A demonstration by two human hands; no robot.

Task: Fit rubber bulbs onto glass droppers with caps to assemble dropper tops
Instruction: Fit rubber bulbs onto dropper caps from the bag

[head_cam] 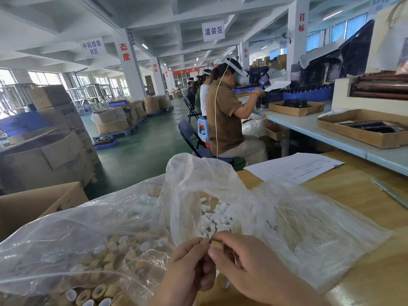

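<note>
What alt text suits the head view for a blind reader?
A right hand holds a tan cap while the left hand pinches at its end, above clear bags of tan caps, white rubber bulbs and glass droppers.

A single wide-angle view, worn on the person's head, looks forward and slightly down across the desk (357, 195). It sits very near the left hand (187, 263) and right hand (251, 263), which fill the bottom edge, with bags (92, 228) just beyond. The upper half takes in the hall far off, with a seated worker (225, 111), boxes (55, 155) and the ceiling.
</note>
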